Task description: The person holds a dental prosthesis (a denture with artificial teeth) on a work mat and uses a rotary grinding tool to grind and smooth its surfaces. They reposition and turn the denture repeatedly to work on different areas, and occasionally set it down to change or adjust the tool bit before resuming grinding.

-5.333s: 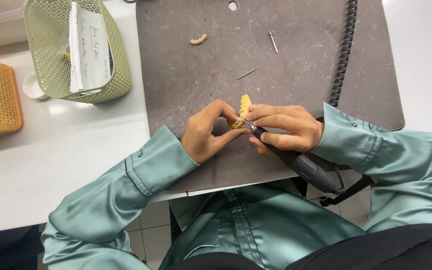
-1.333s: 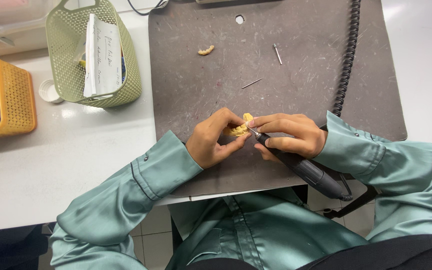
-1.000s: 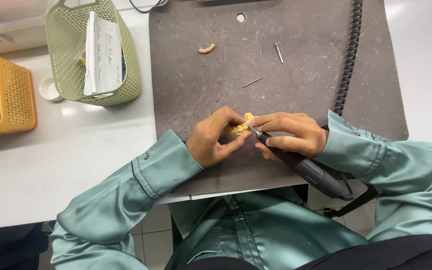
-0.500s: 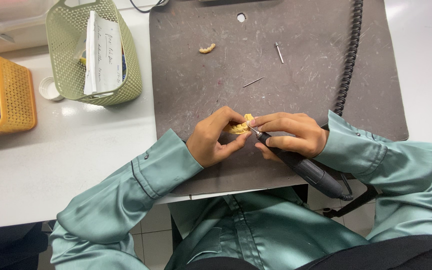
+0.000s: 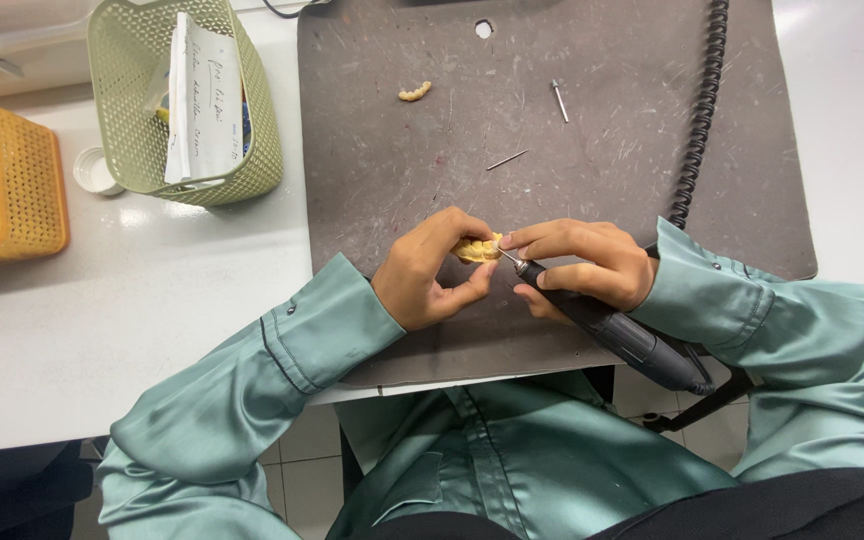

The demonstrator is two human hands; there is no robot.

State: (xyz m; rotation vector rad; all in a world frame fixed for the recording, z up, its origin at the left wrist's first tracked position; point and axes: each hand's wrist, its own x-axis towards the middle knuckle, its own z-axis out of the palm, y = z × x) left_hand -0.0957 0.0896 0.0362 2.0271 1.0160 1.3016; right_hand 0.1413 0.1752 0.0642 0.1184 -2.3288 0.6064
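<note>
A small yellow dental model (image 5: 476, 248) sits pinched in the fingers of the left hand (image 5: 430, 272) just above the grey mat (image 5: 592, 130), while the right hand (image 5: 584, 268) grips a dark rotary handpiece (image 5: 612, 330) like a pen, its thin bur touching the model's edge. This looks like mid-trimming; the next pass seems to call for a light, steady touch and a slight turn of the model. Farther off on the mat lie a second tooth-row piece (image 5: 414, 92) and two loose burs (image 5: 558, 100), and the white table (image 5: 152, 290) carries a green basket (image 5: 132, 120).

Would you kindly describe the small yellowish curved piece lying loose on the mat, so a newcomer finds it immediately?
Start at the grey mat on the white table. Near its far edge lies a small curved yellowish piece. Unlike the two thin metal pins nearby, it is arched and bumpy.
</note>
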